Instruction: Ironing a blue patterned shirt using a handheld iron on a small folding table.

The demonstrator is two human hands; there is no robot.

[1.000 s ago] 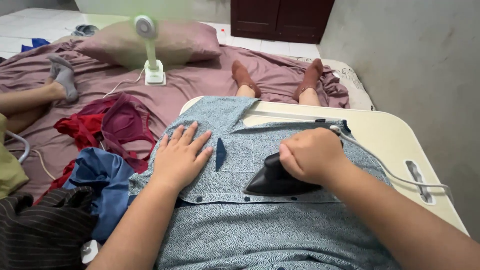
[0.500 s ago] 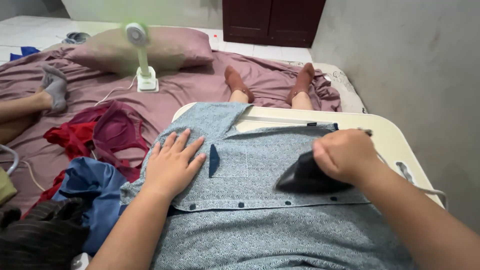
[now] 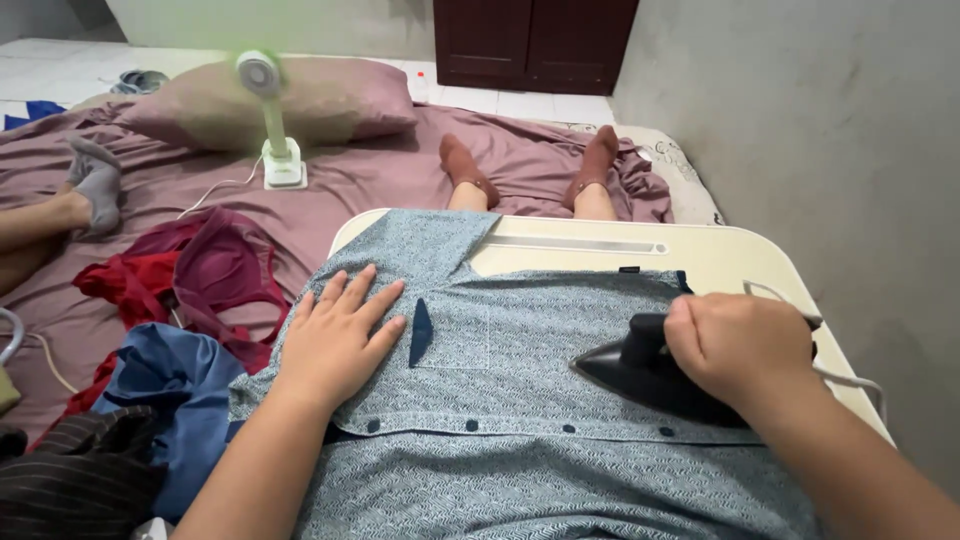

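Blue patterned shirt [image 3: 560, 330] lies spread over the cream tabletop [image 3: 720, 262]; the left hand [image 3: 335, 340] presses it flat, fingers apart, while the right hand [image 3: 745, 350] is clamped on one black iron [image 3: 640, 368] at right. Left of it lie heaped clothes [image 3: 190, 290]; farther off stand one small fan [image 3: 265, 115] and one pillow [image 3: 330, 95].

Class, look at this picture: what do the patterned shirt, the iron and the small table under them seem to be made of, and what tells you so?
Shirt: thin woven cloth, likely cotton, matte; it folds softly and shows a fine blue-grey weave.
Iron: black body, probably plastic, with a faint sheen; its soleplate is hidden. The right hand closes around its grip.
Table: cream, smooth, rounded corners and a moulded slot, so probably plastic or coated board.
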